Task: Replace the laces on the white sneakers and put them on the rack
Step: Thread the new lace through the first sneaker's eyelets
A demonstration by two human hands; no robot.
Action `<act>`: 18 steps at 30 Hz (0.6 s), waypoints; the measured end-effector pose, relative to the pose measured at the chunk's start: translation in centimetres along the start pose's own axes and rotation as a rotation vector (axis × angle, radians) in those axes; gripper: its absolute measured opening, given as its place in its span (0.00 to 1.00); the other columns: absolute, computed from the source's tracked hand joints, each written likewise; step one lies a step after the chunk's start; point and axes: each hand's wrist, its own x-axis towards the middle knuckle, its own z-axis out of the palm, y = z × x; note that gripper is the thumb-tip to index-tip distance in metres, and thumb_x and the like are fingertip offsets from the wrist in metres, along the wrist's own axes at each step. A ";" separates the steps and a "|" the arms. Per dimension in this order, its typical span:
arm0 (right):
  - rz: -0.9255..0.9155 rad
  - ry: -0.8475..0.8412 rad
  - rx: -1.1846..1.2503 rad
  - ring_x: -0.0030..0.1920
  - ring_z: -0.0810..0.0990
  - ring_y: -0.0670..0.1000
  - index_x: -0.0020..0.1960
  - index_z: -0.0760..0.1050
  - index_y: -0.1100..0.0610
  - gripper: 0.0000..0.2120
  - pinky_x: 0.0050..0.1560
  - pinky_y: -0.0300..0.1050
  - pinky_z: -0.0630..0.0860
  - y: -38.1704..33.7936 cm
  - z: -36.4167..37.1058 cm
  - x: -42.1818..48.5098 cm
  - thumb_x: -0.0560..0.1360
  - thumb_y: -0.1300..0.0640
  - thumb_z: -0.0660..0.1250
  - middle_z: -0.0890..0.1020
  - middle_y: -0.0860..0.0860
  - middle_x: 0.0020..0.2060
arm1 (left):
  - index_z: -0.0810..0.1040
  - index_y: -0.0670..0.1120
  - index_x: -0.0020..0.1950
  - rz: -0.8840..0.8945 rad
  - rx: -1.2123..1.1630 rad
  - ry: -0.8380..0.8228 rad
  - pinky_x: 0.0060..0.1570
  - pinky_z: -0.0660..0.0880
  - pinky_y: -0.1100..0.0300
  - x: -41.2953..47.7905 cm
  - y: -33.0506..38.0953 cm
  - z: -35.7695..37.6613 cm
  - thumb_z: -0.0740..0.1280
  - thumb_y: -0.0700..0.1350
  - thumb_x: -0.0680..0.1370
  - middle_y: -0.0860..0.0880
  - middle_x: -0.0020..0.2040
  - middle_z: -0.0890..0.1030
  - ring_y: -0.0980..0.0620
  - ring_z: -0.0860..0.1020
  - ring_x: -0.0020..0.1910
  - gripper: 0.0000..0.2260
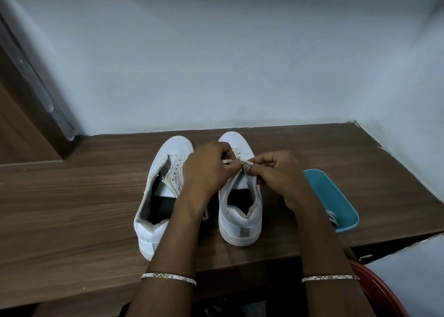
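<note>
Two white sneakers stand side by side on a brown wooden table [72, 196], toes toward the wall. The left sneaker [159, 191] has no lace in its eyelets and its tongue lies open. Over the right sneaker [240, 211] my left hand [206, 170] pinches a white lace [228, 161] near the upper eyelets. My right hand [276, 172] pinches the same lace and the sneaker's eyelet flap from the other side. Both hands hide most of the lacing.
A teal plastic tray [336, 201] sits at the table's right, with a bundle of laces [332, 217] in its near end. A red tub [382, 292] rim shows at the bottom right. Pale walls close the table's back and right side.
</note>
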 end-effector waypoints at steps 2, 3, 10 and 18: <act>0.010 0.003 0.024 0.41 0.86 0.48 0.50 0.87 0.57 0.08 0.37 0.35 0.78 0.0 -0.1 -0.1 0.71 0.63 0.76 0.88 0.51 0.39 | 0.80 0.50 0.39 0.026 0.037 0.013 0.36 0.72 0.58 -0.2 0.3 0.4 0.71 0.52 0.72 0.54 0.37 0.81 0.51 0.79 0.41 0.06; 0.017 -0.002 0.035 0.41 0.87 0.48 0.50 0.87 0.58 0.08 0.37 0.35 0.78 0.0 -0.1 -0.1 0.71 0.63 0.76 0.88 0.52 0.40 | 0.80 0.50 0.40 0.034 0.060 0.021 0.36 0.71 0.58 -0.2 0.5 0.5 0.71 0.52 0.72 0.53 0.38 0.81 0.50 0.78 0.41 0.06; 0.057 -0.064 0.121 0.45 0.87 0.52 0.51 0.86 0.60 0.08 0.48 0.47 0.84 0.4 -0.4 0.2 0.73 0.66 0.74 0.88 0.53 0.42 | 0.78 0.48 0.40 0.059 0.105 0.013 0.36 0.71 0.56 0.0 0.7 1.0 0.70 0.50 0.73 0.52 0.39 0.80 0.48 0.77 0.42 0.06; 0.131 -0.161 0.319 0.50 0.87 0.57 0.52 0.85 0.62 0.09 0.53 0.52 0.84 0.4 -1.0 0.2 0.80 0.57 0.69 0.87 0.59 0.47 | 0.81 0.49 0.41 0.138 0.039 -0.043 0.37 0.67 0.58 0.6 -0.3 1.0 0.73 0.50 0.74 0.54 0.41 0.81 0.51 0.77 0.42 0.06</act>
